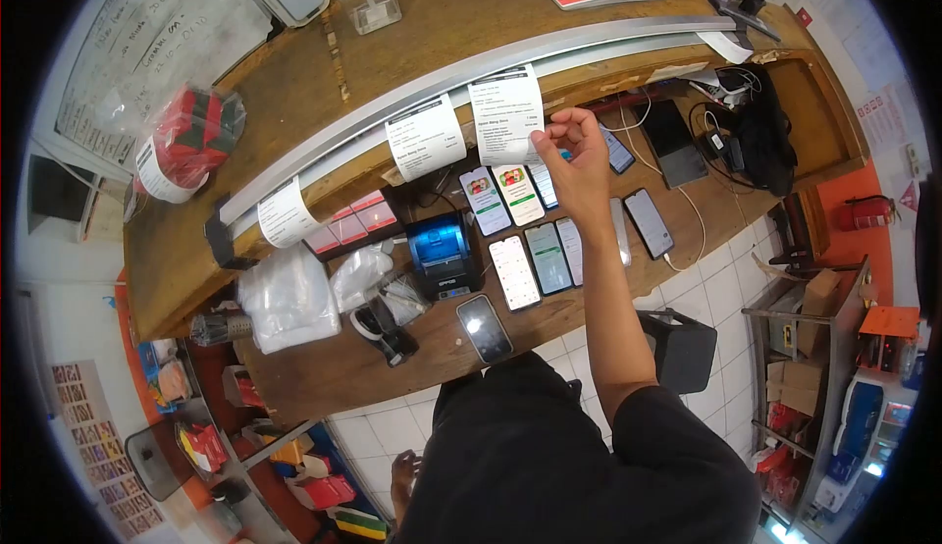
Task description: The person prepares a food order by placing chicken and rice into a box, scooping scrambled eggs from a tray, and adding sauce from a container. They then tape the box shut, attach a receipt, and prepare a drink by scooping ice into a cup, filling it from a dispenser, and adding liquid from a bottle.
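Note:
My right hand reaches up to the rail, thumb and fingertips closed at the right edge of a printed paper receipt. This receipt hangs from the metal rail along the shelf edge. To its left hangs a second receipt, and further left a third receipt. Beneath my right hand, several smartphones lie in rows on the desk, many with lit screens. Down by my left side hangs my left hand, partly visible, its fingers loosely apart and nothing seen in them.
On the desk sit a receipt printer, clear plastic bags, a tape dispenser and another phone near the front edge. A bagged red package with a receipt stands on the upper counter. Cables trail at right.

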Tool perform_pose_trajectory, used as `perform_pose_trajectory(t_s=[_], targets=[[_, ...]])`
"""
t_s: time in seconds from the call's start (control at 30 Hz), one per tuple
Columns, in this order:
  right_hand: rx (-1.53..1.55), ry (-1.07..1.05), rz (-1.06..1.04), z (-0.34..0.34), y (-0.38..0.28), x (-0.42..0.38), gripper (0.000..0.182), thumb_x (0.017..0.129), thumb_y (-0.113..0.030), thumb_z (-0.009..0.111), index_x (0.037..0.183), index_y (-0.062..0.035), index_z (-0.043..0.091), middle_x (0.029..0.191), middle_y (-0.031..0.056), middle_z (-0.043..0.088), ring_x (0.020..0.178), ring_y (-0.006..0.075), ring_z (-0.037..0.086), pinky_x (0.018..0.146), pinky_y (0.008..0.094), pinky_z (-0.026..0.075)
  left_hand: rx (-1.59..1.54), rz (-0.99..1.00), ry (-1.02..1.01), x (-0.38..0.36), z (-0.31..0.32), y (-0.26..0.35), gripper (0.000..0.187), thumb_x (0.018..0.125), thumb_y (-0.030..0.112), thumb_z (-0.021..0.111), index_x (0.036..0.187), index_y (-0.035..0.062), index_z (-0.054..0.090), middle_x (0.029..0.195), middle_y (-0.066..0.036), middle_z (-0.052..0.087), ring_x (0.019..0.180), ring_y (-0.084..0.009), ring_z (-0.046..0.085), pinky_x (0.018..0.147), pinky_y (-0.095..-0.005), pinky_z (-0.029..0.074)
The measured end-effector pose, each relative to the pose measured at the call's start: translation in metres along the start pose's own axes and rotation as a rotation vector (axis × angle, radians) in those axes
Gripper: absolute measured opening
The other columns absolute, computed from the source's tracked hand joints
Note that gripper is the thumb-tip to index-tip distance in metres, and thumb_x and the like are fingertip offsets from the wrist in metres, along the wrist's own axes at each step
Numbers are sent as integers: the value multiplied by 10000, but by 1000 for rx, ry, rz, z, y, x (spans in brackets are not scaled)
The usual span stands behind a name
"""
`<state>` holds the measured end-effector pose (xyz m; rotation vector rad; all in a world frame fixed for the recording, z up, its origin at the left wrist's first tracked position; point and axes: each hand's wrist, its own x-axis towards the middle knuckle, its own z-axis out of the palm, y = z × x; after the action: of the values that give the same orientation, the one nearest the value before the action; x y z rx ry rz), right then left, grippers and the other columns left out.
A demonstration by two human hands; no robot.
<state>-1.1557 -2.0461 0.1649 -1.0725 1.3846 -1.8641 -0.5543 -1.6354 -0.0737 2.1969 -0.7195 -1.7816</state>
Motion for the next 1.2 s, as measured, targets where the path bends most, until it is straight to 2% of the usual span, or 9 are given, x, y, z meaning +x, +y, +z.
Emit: perform_pose_trajectory(t_s=[0.23,0.3,0.4,0.5,0.73,0.83,1.0,1.13,1.2], targets=[[64,-105,72,-4,-21,-4,163,961,-19,656,1121,3,636,909,19,659,783,57,583,721,216,482,225,112,2,0,-8,8,291,1051,178,526,1293,22,571,1043,-162,714,833,-253,722,664,-372,576],[50,-176,117,-10,-36,-2,173,963,-13,648,1133,10,664,873,7,666,745,43,566,693,204,470,84,-47,71,19,-9,1,286,1048,175,531,1294,34,571,1039,-155,716,835,-253,723,661,-372,578],[-12,-209,24,-15,-55,12,254,969,32,600,1212,21,670,831,-25,649,711,10,513,635,187,409,-63,218,-7,28,-13,-16,301,1042,170,547,1316,45,557,1039,-157,715,838,-255,725,668,-374,581],[-30,-221,36,-9,-82,23,316,966,69,556,1263,24,656,780,-63,578,667,-6,433,578,188,341,-174,-76,98,42,2,-1,316,1034,170,563,1327,53,545,1030,-154,716,830,-243,725,662,-369,580],[-103,-278,83,-26,-50,21,419,929,73,543,1338,25,617,711,-85,484,621,-5,354,555,186,279,-77,67,50,44,40,-33,272,1020,150,582,1271,48,556,1009,-168,716,780,-253,726,605,-366,578],[-48,-241,141,-21,-54,14,446,908,90,525,1339,23,618,698,-93,470,618,-7,355,561,176,295,-116,-82,77,18,51,-24,260,1022,159,582,1256,47,564,1017,-170,717,784,-254,724,613,-366,577],[-118,-292,141,-22,-54,21,466,902,116,509,1349,34,611,972,-22,590,702,-20,474,594,163,363,-27,-135,89,-4,54,-22,238,1032,181,574,1224,42,579,1030,-169,720,808,-249,719,648,-367,578],[-29,-252,116,-13,-51,26,346,968,17,619,1312,16,646,1037,7,618,801,17,569,652,161,418,-10,-159,92,-17,54,-12,227,1039,199,567,1199,39,592,1041,-169,723,826,-245,715,676,-368,579],[-186,-239,8,-13,-46,31,323,975,-32,644,1296,2,661,1035,14,630,843,42,570,694,187,434,-448,-178,17,23,38,-68,256,1039,202,572,1243,49,588,1048,-168,726,845,-244,721,685,-367,583]])
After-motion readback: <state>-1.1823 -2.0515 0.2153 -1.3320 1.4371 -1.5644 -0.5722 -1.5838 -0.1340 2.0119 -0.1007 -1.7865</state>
